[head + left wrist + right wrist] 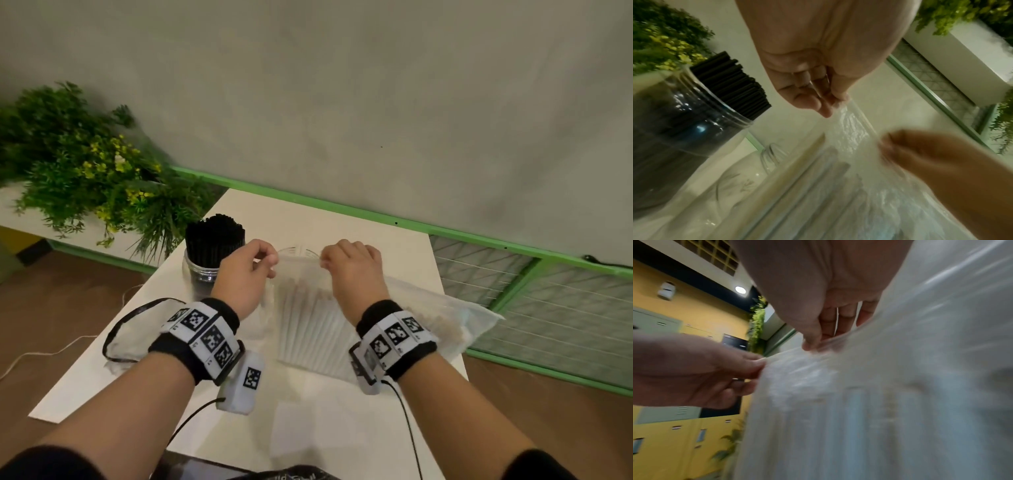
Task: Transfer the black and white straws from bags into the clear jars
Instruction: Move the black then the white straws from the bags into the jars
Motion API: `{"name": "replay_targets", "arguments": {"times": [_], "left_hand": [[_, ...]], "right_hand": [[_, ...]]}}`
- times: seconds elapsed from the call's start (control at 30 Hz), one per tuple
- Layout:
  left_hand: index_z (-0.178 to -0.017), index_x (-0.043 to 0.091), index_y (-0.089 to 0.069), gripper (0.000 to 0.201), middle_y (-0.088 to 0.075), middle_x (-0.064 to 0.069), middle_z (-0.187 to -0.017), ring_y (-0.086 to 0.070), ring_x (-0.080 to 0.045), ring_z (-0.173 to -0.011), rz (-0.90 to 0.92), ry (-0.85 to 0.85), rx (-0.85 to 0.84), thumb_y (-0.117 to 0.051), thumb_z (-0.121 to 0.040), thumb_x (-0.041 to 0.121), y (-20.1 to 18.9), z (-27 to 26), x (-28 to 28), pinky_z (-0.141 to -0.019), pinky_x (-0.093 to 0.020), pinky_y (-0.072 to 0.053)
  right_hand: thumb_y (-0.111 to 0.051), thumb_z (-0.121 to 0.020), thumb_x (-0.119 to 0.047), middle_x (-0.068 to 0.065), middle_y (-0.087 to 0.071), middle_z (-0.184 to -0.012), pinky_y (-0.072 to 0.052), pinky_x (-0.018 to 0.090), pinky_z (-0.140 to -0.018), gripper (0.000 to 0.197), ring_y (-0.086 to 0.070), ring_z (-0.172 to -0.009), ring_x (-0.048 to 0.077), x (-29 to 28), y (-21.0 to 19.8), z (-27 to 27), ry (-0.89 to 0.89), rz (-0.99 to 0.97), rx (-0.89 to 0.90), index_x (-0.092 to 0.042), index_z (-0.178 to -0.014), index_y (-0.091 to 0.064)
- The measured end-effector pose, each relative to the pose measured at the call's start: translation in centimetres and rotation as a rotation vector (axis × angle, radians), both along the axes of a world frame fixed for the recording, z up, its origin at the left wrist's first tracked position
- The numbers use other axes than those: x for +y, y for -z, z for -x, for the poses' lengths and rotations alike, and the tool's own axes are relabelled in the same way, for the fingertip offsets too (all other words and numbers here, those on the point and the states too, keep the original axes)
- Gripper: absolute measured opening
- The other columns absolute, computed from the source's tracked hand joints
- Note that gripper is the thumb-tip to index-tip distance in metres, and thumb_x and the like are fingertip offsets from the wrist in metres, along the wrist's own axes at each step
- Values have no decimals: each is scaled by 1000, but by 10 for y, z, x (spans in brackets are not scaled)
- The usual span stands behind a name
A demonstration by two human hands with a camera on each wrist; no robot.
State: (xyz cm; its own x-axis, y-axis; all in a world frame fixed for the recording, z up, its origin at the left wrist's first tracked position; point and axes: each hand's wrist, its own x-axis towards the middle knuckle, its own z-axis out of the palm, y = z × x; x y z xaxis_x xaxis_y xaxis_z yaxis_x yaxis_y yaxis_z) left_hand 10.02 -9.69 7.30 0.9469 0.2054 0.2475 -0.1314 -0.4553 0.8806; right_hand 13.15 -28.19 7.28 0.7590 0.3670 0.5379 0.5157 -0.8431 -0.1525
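Observation:
A clear plastic bag (428, 308) full of white straws (308, 329) lies on the white table (342, 428), its top edge lifted. My left hand (251, 263) pinches the bag's top edge on the left and my right hand (346, 262) pinches it on the right. In the left wrist view my left hand (824, 104) holds the bag (851, 134) rim, with my right hand (920, 154) opposite. In the right wrist view my right hand (813, 342) pinches the bag (879, 386). A clear jar (202, 267) packed with black straws (215, 236) stands at the left. A second clear jar (298, 251) stands behind the bag, mostly hidden.
An emptied clear bag with a black edge (133, 332) lies flat at the table's left. Green plants (85, 164) fill a planter at the far left. A grey wall (376, 102) with a green rail (376, 214) runs close behind the table. Cables hang from both wrists.

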Motion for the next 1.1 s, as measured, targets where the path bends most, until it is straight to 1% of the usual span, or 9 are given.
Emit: {"name": "replay_targets", "arguments": {"times": [0.17, 0.37, 0.47, 0.53, 0.63, 0.83, 0.93, 1.0, 1.1], "left_hand": [[-78, 25, -56, 23, -63, 1, -82, -68, -14, -80, 117, -9, 51, -51, -95, 10, 5, -8, 11, -66, -31, -44], [-79, 24, -55, 23, -62, -2, -86, -67, -16, -82, 197, -20, 68, -49, -97, 10, 5, -12, 12, -69, -31, -48], [-80, 23, -55, 22, -62, -2, -87, -66, -15, -81, 196, -6, 76, -49, -97, 11, 6, -13, 13, -72, -31, -50], [-80, 23, -55, 22, -62, -2, -86, -66, -16, -81, 202, 4, 80, -49, -97, 11, 7, -14, 13, -73, -32, -49], [-81, 23, -55, 21, -62, -2, -87, -66, -15, -82, 201, 10, 82, -48, -97, 11, 7, -14, 15, -78, -33, -50], [-83, 22, -55, 19, -62, -2, -89, -67, -18, -87, 184, 11, 127, -48, -98, 13, 6, -13, 17, -87, -39, -52], [-93, 17, -58, 7, -59, -10, -106, -58, -28, -103, -70, -135, 68, -52, -94, 13, -2, -10, 11, -98, -41, -41], [-113, 17, -55, 28, -47, -12, -127, -43, -31, -120, -269, -181, -95, -60, -86, 13, -14, -1, -15, -105, -37, -28], [-138, 30, -28, 75, -27, -1, -147, -20, -22, -139, -636, 202, -230, -69, -76, 38, -28, 10, -85, -116, -47, -12]], "right_hand": [[-62, -87, -5, -5, -60, -87, -33, 38, -90, 16, -54, -83, 22, -88, 2, 10, 252, 56, -6, -19, -93, -64], [-58, -91, -10, 2, -64, -92, -38, 44, -89, 9, -56, -90, 28, -157, 1, 30, 493, -2, 5, -15, -94, -64], [-57, -91, -6, 5, -61, -90, -48, 37, -68, 9, -56, -81, 28, -174, 7, 33, 502, -46, 53, -14, -93, -61], [-54, -91, -2, 7, -61, -89, -45, 33, -61, 11, -54, -75, 26, -179, 11, 35, 496, -87, 83, -9, -94, -62], [-53, -90, 4, 12, -63, -91, -43, 32, -68, 14, -55, -79, 27, -182, 12, 36, 469, -210, 76, -1, -95, -64], [-54, -90, 6, 12, -64, -90, -42, 28, -77, 15, -52, -80, 19, -183, 7, 40, 453, -342, 58, 2, -94, -67], [-53, -90, 7, 11, -63, -88, -41, 25, -75, 16, -52, -79, 18, -183, 6, 42, 436, -383, 38, 2, -93, -67], [-52, -89, 10, 9, -62, -86, -41, 19, -73, 18, -52, -77, 17, -183, 7, 44, 423, -408, 13, 1, -91, -67], [-51, -88, 11, 8, -62, -87, -36, 2, -70, 20, -52, -76, 14, -181, 7, 50, 418, -424, -3, 0, -91, -67]]}}
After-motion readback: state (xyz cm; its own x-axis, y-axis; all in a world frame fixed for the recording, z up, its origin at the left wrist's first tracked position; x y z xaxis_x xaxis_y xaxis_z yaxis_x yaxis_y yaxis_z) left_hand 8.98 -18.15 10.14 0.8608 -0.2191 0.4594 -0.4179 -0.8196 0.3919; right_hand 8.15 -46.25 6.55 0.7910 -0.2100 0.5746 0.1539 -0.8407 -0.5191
